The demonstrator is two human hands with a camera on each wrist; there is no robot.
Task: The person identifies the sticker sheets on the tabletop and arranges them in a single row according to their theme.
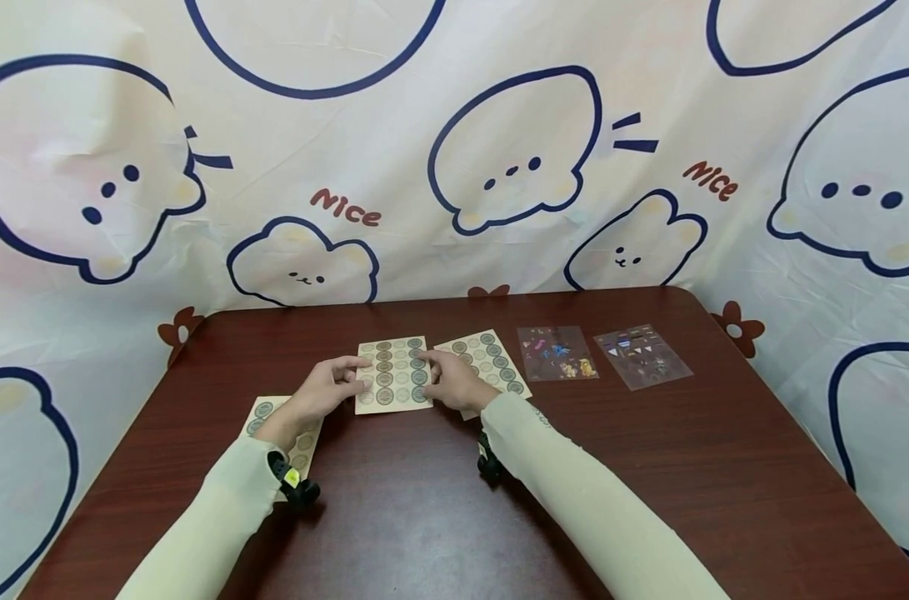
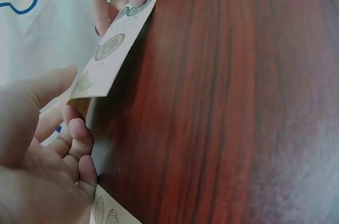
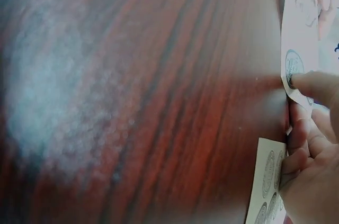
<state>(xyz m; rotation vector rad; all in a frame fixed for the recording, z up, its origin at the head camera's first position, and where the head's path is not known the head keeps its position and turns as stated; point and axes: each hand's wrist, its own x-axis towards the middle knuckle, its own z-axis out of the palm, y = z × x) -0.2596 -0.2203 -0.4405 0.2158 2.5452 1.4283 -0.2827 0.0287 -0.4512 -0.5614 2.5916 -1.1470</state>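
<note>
A cream sticker sheet point(image 1: 392, 375) with rows of round printed seals is held up between both hands, tilted off the table. My left hand point(image 1: 321, 390) pinches its left edge between thumb and fingers, and the left wrist view shows that grip on the sheet point(image 2: 114, 49). At the opposite edge my right hand point(image 1: 454, 382) pinches the sheet, its thumb point(image 3: 318, 86) on a printed seal. A second such sheet point(image 1: 508, 375) lies partly behind the right hand. Beneath the left forearm lies a third sheet point(image 1: 304, 450), partly covered.
Two clear plastic sheets with small colourful stickers lie to the right, one nearer point(image 1: 532, 367) and one farther right point(image 1: 641, 375). They rest on a dark red-brown wooden table point(image 1: 439, 517). A cartoon-printed cloth point(image 1: 409, 150) hangs behind and at both sides.
</note>
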